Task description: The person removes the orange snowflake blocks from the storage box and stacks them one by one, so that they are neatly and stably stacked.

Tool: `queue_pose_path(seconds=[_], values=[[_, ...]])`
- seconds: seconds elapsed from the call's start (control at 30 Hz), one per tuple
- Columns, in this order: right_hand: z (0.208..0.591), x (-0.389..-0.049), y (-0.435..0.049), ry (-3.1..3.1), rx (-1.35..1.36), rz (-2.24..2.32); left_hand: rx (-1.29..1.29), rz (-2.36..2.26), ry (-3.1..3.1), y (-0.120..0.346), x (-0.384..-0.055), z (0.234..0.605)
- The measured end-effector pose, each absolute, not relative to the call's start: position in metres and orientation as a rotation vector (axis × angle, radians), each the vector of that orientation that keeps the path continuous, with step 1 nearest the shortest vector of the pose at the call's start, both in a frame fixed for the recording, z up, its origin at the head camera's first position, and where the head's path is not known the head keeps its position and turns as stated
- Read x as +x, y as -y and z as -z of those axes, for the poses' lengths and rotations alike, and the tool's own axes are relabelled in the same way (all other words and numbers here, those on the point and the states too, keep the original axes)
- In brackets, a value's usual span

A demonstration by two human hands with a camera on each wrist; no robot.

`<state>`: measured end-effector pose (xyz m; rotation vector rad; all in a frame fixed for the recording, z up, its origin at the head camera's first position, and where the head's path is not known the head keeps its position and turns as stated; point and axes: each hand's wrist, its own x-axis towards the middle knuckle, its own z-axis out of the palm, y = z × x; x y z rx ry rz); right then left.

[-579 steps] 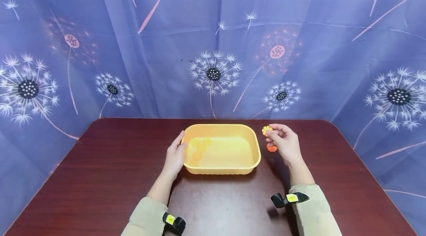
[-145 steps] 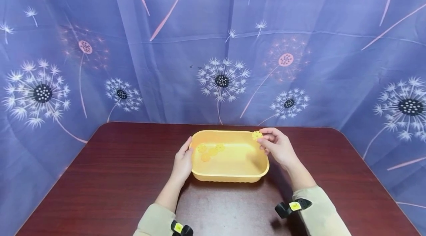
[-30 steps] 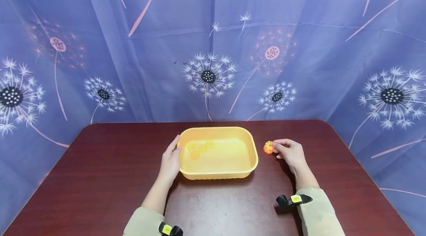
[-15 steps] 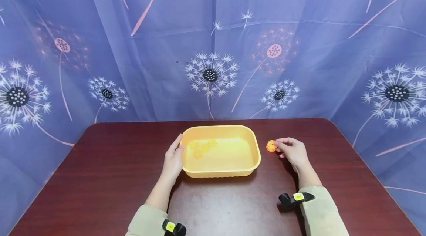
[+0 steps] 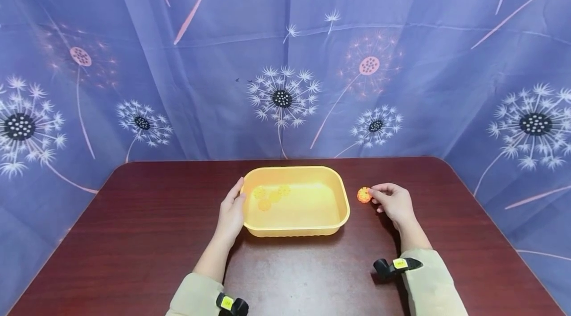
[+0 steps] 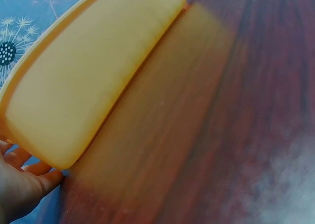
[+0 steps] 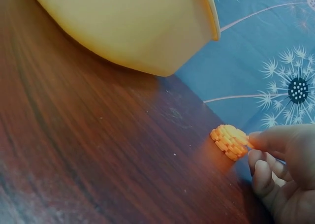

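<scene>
A yellow plastic tub (image 5: pixel 294 232) stands on the dark red table. My left hand (image 5: pixel 230 214) rests along its left end, fingers fairly straight against the outer wall and thumb close to the rim. Several small notched discs (image 5: pixel 264 204), yellow and orange-yellow, lie inside the tub's left half. To the right of the tub is a small stack of orange notched discs (image 7: pixel 230 144). My right hand (image 5: pixel 394 205) pinches the edge of the top disc (image 7: pixel 237 134) between thumb and forefinger, its other fingers curled below. That disc lies right over the stack.
The glossy wooden table (image 5: pixel 134 237) reaches back to a blue curtain (image 5: pixel 214 83) with a dandelion print. Each sleeve carries a black wrist strap (image 5: pixel 397 266) with a yellow tag. The tub's right wall (image 7: pixel 123 27) stands close to the stack.
About five seconds ago my right hand held a yellow disc over the tub's right rim; now it is at the orange stack. Over the last second both hands have hardly moved.
</scene>
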<state>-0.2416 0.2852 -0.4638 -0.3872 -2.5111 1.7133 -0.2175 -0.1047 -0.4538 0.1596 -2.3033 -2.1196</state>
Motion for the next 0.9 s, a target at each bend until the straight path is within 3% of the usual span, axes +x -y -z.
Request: queue_pose_path(seconds=[0.9], values=[[0.4565, -0.237, -0.2846, 2.421, -0.347, -1.826, 0.146, 2.103, 2.29, 0.1028, -0.2156, 0.4547]])
